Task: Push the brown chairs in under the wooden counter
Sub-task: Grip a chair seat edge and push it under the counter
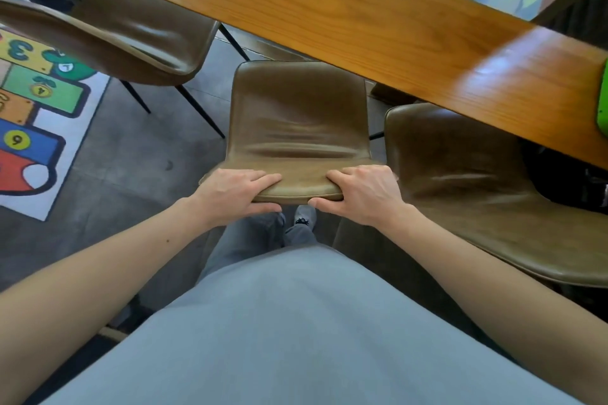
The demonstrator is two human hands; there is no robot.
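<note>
Three brown leather chairs stand along the wooden counter [329, 10], which runs diagonally from upper left to right. The middle chair [299, 115] is straight in front of me, its seat front near the counter's edge. My left hand [237, 194] grips the left part of its backrest top, fingers over the front, thumb behind. My right hand [362, 192] grips the right part the same way. The left chair [131, 36] has its seat partly under the counter. The right chair [477, 181] stands close beside the middle one, partly under the counter.
A colourful hopscotch rug [36, 128] with numbers lies on the grey floor at the left. The left chair's thin black legs [200, 112] stand between it and the middle chair. A green object [602, 99] lies at the counter's right end. My legs and shoes are behind the middle chair.
</note>
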